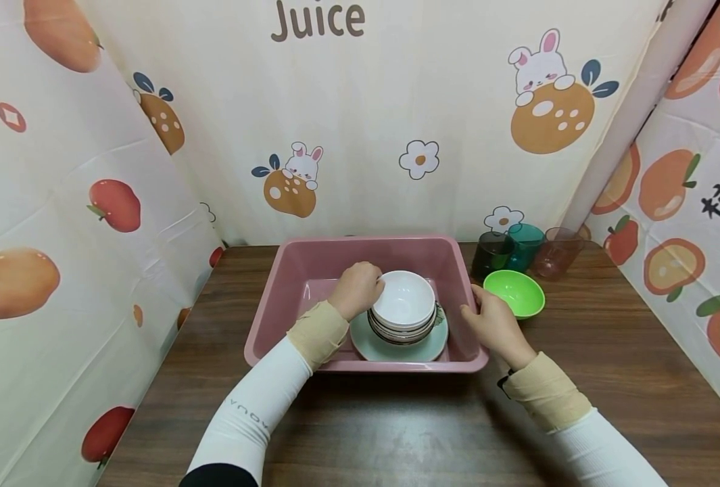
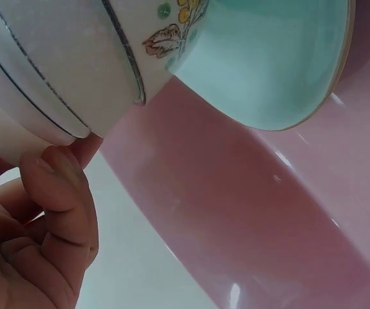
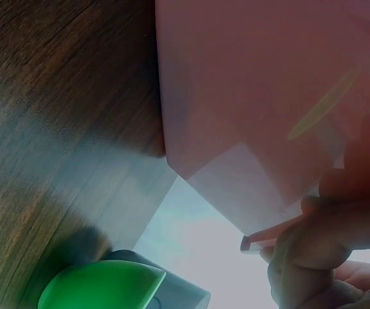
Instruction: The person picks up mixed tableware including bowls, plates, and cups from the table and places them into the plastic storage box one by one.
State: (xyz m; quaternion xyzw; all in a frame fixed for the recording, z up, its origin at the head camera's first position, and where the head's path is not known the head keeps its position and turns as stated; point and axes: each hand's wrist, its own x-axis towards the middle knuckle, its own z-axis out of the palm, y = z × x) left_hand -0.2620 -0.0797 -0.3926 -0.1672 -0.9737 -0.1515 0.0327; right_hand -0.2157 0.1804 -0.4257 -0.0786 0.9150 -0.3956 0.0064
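Note:
A pink basin point(image 1: 280, 304) stands on the wooden table, holding a pale green plate point(image 1: 368, 345) with a patterned rim. Several nested bowls sit stacked on that plate, a plain white bowl point(image 1: 404, 297) on top. My left hand point(image 1: 355, 291) pinches this top bowl at its left rim; the left wrist view shows the fingertips point(image 2: 56, 164) at its edge. Below it are bowls with dark rim lines point(image 2: 75, 58). With its fingers point(image 3: 307, 244) curled over the rim, my right hand point(image 1: 495, 323) grips the basin's right side.
Just right of the basin, a bright green bowl point(image 1: 516, 292) stands close to my right hand. Behind it are a dark cup point(image 1: 490, 256), a teal cup point(image 1: 525, 245) and a reddish clear cup point(image 1: 557, 253). Printed cloth point(image 1: 366, 101) hangs along the table's back and sides.

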